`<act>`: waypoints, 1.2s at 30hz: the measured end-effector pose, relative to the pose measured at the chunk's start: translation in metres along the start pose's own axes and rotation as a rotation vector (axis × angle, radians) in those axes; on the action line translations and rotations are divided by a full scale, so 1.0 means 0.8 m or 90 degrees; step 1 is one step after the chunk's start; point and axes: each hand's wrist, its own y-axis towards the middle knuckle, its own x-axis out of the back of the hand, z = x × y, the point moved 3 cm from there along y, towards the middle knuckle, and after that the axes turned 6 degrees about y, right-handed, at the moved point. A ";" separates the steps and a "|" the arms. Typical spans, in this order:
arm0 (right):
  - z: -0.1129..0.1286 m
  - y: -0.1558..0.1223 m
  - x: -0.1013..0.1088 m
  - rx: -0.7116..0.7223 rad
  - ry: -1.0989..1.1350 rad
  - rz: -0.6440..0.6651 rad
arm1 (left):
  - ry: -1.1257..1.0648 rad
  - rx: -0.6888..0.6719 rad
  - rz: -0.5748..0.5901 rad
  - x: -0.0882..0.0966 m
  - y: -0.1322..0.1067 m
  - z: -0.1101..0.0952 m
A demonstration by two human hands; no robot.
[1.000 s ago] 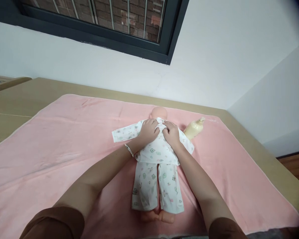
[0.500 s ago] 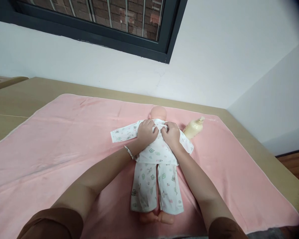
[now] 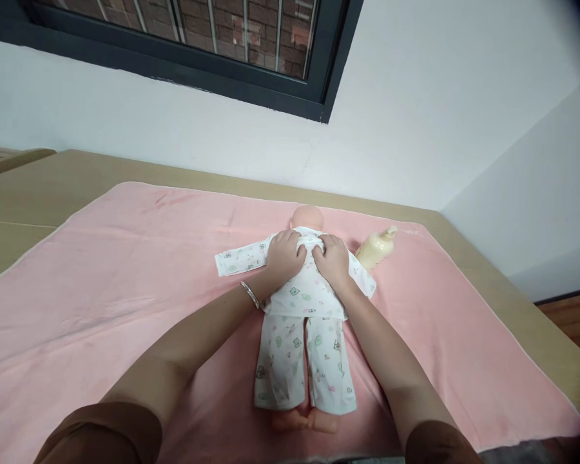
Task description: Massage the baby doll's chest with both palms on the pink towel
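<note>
A baby doll (image 3: pixel 307 218), clothed in a white printed shirt (image 3: pixel 302 295) and matching trousers (image 3: pixel 280 361), is laid flat on a pink blanket (image 3: pixel 125 270).

— How many dolls?
— One baby doll (image 3: pixel 307 218), mid-blanket, with two bare feet (image 3: pixel 290 420) at the near end.
— And garments?
— Two: one printed top (image 3: pixel 303 293) and one pair of printed trousers (image 3: pixel 302 364).
— Hands?
— Two, a left hand (image 3: pixel 285 254) and a right hand (image 3: pixel 332 259), both on the top. One bracelet (image 3: pixel 250 294), on the left wrist.
— Anything else?
— One cream bottle (image 3: pixel 376 249) just right of the doll, one pink blanket (image 3: pixel 125 277), one tan table (image 3: pixel 53 187) beneath it, and one barred window (image 3: pixel 198 45) on the far wall.
</note>
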 end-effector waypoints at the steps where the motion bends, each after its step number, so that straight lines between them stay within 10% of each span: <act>1: 0.000 0.000 0.000 0.000 -0.002 0.001 | 0.002 -0.001 0.003 0.001 0.000 -0.001; 36: -0.008 0.007 -0.008 0.046 -0.001 0.066 | 0.014 0.004 0.085 -0.011 0.005 0.002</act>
